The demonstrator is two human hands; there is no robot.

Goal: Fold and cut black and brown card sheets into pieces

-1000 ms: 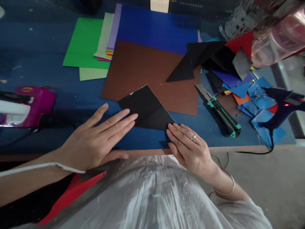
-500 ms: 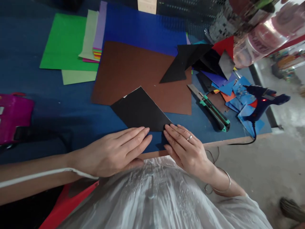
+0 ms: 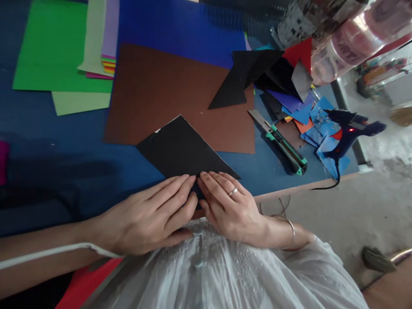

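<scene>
A piece of black paper (image 3: pixel 188 150), apparently folded, lies on the table at the near edge of a brown sheet (image 3: pixel 154 94). White slivers show along its upper edges. My left hand (image 3: pixel 154 212) rests with outstretched fingers, its fingertips on the paper's near edge. Right beside them, the flat fingers of my right hand (image 3: pixel 230 204) press on the same edge; a ring and a bracelet are on this side. The fingertips of both hands almost meet. A utility knife (image 3: pixel 280 143) with a green and black handle lies to the right, blade out.
Folded black paper shapes (image 3: pixel 238 79) and blue paper scraps (image 3: pixel 302 113) lie at the right. A glue gun (image 3: pixel 346 131) with a red light stands near the table's right edge. Blue (image 3: pixel 180 30) and green sheets (image 3: pixel 54 47) are stacked behind, and a clear bottle (image 3: pixel 350 45) stands far right.
My right hand has slid left along the black paper's near edge, close to my left fingertips. The camera view has shifted slightly, moving the sheets leftward in the picture.
</scene>
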